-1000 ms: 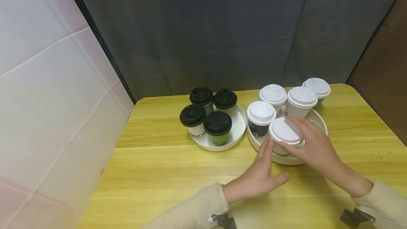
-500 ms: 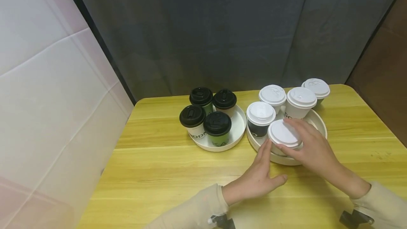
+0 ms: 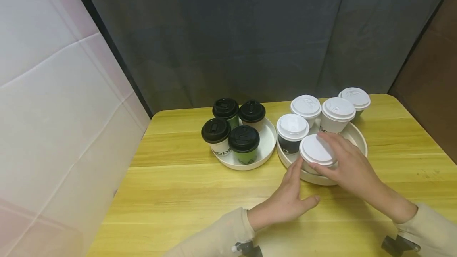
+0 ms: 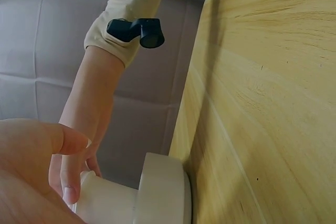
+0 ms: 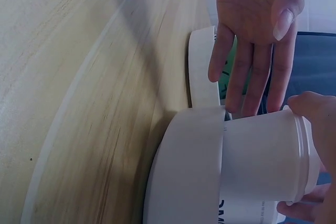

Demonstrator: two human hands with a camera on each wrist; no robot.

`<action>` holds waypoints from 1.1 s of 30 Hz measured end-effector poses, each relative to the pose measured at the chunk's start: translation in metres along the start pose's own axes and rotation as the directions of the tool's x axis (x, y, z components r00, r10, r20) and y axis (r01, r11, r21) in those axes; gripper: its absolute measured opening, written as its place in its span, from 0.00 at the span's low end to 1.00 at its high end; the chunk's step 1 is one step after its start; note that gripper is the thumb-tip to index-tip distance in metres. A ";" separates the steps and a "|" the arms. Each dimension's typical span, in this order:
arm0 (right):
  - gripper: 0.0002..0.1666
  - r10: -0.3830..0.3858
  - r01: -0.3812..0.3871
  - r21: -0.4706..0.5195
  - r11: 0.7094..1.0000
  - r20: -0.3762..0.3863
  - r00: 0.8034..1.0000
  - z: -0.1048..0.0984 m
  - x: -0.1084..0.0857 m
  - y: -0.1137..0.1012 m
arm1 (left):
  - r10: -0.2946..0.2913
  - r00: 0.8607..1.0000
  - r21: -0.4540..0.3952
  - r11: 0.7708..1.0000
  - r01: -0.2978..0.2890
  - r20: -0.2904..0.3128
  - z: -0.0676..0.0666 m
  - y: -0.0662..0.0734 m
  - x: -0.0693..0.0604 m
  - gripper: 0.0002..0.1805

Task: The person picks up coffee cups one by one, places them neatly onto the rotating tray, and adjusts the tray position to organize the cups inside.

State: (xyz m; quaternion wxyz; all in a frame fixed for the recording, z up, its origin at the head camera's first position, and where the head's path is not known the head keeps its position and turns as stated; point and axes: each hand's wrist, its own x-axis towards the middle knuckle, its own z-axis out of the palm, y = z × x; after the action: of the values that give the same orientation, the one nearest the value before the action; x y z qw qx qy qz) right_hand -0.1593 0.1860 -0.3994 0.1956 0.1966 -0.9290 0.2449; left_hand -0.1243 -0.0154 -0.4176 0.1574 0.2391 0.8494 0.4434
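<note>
A white paper cup with a white lid (image 3: 316, 149) stands at the front of the right-hand round white tray (image 3: 321, 180). My right hand (image 3: 351, 167) grips it around the lid and rim, thumb toward the front, fingers behind. In the right wrist view the cup's plain side (image 5: 260, 153) shows, its base hidden by the tray wall (image 5: 189, 166). My left hand (image 3: 285, 201) is at the cup's left, fingers straight and thumb spread; the fingertips are at the cup, but whether they touch is unclear. A cup with a dark body and white lid (image 3: 292, 128) stands beside it.
Further white-lidded cups (image 3: 338, 110) stand on that tray, and another (image 3: 355, 97) at its back right. Left of it, a second white tray (image 3: 267, 146) holds several black-lidded cups (image 3: 244, 140). A grey curtain (image 3: 250, 39) hangs behind the wooden table (image 3: 178, 193).
The held cup has moved slightly down and to the left with my right hand. My left hand has shifted a little left. The other cups stay put.
</note>
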 end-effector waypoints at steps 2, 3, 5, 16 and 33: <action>0.48 -0.004 0.004 -0.003 1.000 0.002 1.000 0.000 0.000 0.000 | -0.006 1.000 0.005 1.000 0.006 0.002 0.000 0.000 0.000 0.53; 0.48 -0.003 0.003 -0.003 1.000 0.005 1.000 -0.001 0.000 0.000 | -0.005 1.000 0.006 1.000 0.005 0.002 0.000 0.000 0.000 0.53; 0.49 0.002 -0.002 0.001 1.000 0.016 1.000 -0.001 0.000 -0.001 | -0.003 1.000 0.008 1.000 0.003 0.001 0.000 0.000 -0.001 0.53; 0.52 0.056 -0.057 0.065 0.996 0.024 0.998 -0.028 0.002 0.003 | -0.008 0.998 0.028 1.000 0.010 -0.069 -0.014 0.000 -0.004 0.53; 0.47 -0.074 0.073 -0.058 0.996 -0.024 0.997 -0.023 -0.052 0.056 | 0.448 0.870 0.671 0.712 -0.207 -0.206 0.009 -0.021 -0.018 0.54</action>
State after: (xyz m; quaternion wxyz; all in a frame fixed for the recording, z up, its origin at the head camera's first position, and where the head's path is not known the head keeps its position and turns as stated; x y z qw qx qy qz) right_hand -0.1351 0.2568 -0.4255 0.2223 0.2217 -0.9251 0.2136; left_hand -0.1107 -0.0296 -0.4389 -0.1697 0.3431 0.9041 0.1899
